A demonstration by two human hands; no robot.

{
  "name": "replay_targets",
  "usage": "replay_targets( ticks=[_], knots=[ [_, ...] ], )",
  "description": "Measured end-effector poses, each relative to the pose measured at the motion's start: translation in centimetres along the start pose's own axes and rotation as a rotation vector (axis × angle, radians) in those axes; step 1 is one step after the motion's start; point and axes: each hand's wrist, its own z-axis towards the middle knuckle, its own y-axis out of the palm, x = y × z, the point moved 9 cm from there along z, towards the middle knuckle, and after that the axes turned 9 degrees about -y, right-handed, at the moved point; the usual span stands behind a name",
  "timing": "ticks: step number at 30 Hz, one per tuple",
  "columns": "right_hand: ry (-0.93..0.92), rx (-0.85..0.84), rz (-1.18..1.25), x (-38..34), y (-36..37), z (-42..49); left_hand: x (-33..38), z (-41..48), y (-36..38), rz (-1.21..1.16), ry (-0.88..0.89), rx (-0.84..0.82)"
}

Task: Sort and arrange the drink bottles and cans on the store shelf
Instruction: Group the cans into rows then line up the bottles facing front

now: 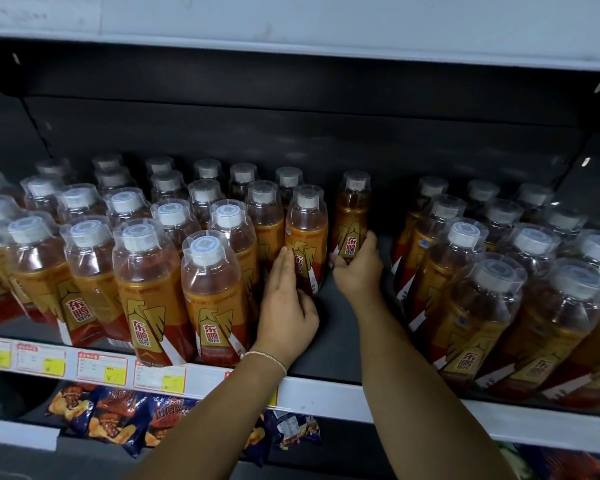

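The right hand (pixel 357 268) grips a lone energy-drink bottle (pixel 353 209) far back on the shelf (pixel 326 344), while the left hand (pixel 286 306) lays straight fingers against the neighbouring bottle (pixel 307 230).

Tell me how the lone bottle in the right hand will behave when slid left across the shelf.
The lone bottle looks full of liquid, so probably heavy for its size. Tall and narrow, gripped low by the right hand, it may tip if pushed fast. Its glossy surface could be slippery.
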Motion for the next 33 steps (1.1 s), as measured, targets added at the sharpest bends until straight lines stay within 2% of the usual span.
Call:
replay_targets(
  ticks=[2, 4, 6, 7, 8, 11, 13, 17, 24, 33],
  knots=[
    [0.016, -0.015, -0.026, -0.4, -0.2, -0.2, -0.1, 0.0, 0.0, -0.010, -0.015, -0.001],
    [0.003, 0.056, -0.126, -1.4, -1.4, -0.7, -0.1, 0.0, -0.2, -0.033, -0.034, 0.009],
    [-0.115, 0.205, -0.175, -3.6, -3.5, -1.7, -0.3, 0.0, -0.4, -0.050, -0.053, 0.020],
    [-0.159, 0.201, -0.162, -4.4, -3.8, -2.0, -0.3, 0.0, -0.4, -0.055, -0.064, 0.020],
    [-0.160, 0.111, -0.103, -4.6, -3.1, -2.1, -0.4, 0.0, -0.4, -0.059, -0.075, 0.018],
    [-0.041, -0.359, 0.272, -4.5, 1.2, -4.1, -0.5, 0.0, -0.3, -0.064, -0.091, 0.003],
    [-0.048, -0.445, 0.348, -4.6, 2.4, -5.1, -0.5, 0.1, -0.5, -0.084, -0.102, 0.003],
    [-0.051, -0.338, 0.292, -3.8, 1.8, -5.0, -0.6, 0.2, -0.9, -0.134, -0.107, 0.006],
    [-0.112, -0.396, 0.076, -2.4, -0.8, -6.2, -0.5, 0.3, 0.7, -0.065, -0.081, -0.084],
    [-0.066, -0.236, 0.073, -1.1, -3.0, -7.2, 1.7, 2.1, 2.5, 0.038, 0.022, -0.152]
  ],
)
